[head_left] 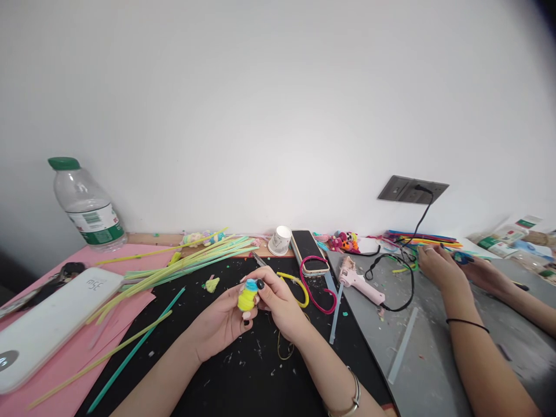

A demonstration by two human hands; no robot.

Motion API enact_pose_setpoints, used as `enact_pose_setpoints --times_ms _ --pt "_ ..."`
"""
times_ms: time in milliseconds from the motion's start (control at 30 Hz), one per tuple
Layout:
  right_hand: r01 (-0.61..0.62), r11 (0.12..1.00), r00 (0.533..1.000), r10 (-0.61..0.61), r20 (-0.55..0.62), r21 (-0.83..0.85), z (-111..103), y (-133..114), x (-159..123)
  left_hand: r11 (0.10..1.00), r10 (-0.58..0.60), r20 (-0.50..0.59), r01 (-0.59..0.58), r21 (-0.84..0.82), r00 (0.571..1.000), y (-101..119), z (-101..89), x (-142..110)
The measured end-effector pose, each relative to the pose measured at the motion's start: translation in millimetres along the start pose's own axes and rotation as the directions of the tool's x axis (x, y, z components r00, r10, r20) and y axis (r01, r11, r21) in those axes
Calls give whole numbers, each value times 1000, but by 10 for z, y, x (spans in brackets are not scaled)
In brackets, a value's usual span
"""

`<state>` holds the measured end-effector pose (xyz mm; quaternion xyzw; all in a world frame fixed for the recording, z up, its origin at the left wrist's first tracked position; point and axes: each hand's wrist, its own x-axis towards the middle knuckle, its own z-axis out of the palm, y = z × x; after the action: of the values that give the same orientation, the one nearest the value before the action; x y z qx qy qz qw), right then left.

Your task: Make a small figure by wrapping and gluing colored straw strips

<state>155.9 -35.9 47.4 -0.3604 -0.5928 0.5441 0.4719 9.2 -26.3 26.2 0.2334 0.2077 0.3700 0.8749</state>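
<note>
My left hand (221, 321) is closed around a small yellow and blue bundle of pipe cleaner (247, 296), held upright above the black mat. My right hand (280, 301) pinches at its blue top from the right side, thumb in front. A thin grey pointed tool (258, 259) juts out behind the right fingers; whether they grip it cannot be made out. Right of this hand lie a curved yellow pipe cleaner (299, 288) and a curled magenta pipe cleaner (313, 296). Left of my hands is a small yellow fuzzy scrap (212, 284).
Left are a white power bank (56, 324), pale green pipe cleaners (186, 263) and a bottle (89, 208). A paper cup (280, 240) and phone (309, 248) stand behind. Rightward lie a pink glue gun (360, 282), its cord, and another person's hands (443, 269).
</note>
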Motion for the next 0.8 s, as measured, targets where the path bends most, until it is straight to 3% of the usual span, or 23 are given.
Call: enact_pose_setpoints --times_ms 367,800 --pt "-96 954 994 105 -17 285 -1 111 27 999 38 -31 -38 8 999 -26 -5 32" --pt "-104 968 987 128 -97 227 -20 167 54 987 133 -112 -121 108 985 -34 45 21"
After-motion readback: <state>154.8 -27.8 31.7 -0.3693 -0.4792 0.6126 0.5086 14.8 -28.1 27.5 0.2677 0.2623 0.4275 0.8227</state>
